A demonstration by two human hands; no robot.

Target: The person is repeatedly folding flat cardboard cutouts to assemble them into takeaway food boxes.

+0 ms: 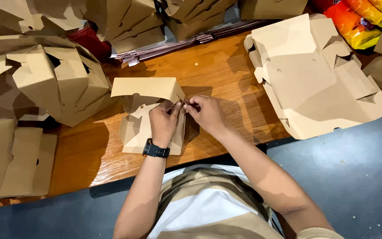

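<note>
One half-folded box of tan card lay near the middle of the table, its top flap raised at the far side. The left hand, with a black watch on its wrist, pinched the box's right edge, fingers narrow. The right hand met it there, fingertips closed on the same edge of card. To the right lay one stack of flat blanks, cut with tabs and small round holes. To the left sat a heap of folded boxes, too jumbled to count, and at the near left more flat blanks. Further folded boxes stood along the far edge. At the far right lay orange and yellow packets, at least three. The table was varnished brown wood; the floor beside it was dark blue-grey.
</note>
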